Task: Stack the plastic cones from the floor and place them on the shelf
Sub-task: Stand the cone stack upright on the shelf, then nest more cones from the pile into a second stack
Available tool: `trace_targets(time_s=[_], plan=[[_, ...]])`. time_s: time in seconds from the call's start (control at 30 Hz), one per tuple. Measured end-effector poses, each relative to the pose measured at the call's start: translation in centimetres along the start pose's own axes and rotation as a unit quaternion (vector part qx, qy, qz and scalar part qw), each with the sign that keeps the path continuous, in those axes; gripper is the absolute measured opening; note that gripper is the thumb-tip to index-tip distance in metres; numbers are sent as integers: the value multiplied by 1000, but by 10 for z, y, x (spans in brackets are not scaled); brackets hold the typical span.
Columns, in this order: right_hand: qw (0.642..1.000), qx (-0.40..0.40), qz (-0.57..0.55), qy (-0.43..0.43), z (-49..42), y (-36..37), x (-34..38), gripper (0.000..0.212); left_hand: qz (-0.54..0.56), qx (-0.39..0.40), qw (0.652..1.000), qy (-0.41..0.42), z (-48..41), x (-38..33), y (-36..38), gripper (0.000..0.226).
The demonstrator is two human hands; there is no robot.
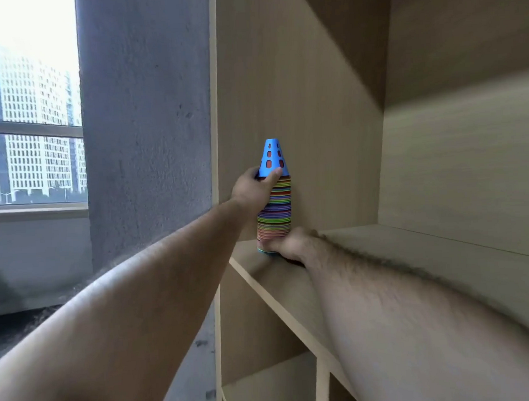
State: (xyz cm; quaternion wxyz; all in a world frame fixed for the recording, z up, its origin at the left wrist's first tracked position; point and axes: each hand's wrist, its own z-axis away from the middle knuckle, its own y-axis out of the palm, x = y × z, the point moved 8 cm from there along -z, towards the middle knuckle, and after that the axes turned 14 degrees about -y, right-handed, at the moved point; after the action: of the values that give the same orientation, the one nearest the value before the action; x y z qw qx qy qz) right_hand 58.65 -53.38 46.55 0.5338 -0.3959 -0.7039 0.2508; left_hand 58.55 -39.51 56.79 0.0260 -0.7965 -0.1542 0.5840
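head view: left hand (pixel 252 188) grips the tall multicoloured plastic cone stack (pixel 276 212) up high, right hand (pixel 290 245) clasps its base. probably light but wobbly, so hold both ends.

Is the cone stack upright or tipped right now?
Upright. The cone stack stands vertical on the shelf, blue cone topmost; left grip near its top, right grip at its base.

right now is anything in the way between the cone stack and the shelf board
Nothing visible. The cone stack stands upright at the shelf board's left front corner, beside the side panel, its base at the board. The left hand grips it under the blue top cone, the right hand grips its base.
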Motion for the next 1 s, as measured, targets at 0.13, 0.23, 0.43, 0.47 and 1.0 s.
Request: trace_targets(time_s=[0.13,0.23,0.43,0.47,1.0], plan=[[979,-196,8,-60,31,-54,15,84,-58,-2,998,19,24,4,-25,76],[913,-334,68,-223,59,-88,61,44,-142,-52,985,86,54,8,-61,61],[875,-262,-23,-407,125,-18,176,13,-249,-166,941,156,134,51,-173,26],[878,-222,-53,-421,142,11,191,11,-257,-189,936,149,153,68,-196,24],[873,242,-250,-341,536,449,72,32,-299,-182,894,-281,556,490,-274,32]])
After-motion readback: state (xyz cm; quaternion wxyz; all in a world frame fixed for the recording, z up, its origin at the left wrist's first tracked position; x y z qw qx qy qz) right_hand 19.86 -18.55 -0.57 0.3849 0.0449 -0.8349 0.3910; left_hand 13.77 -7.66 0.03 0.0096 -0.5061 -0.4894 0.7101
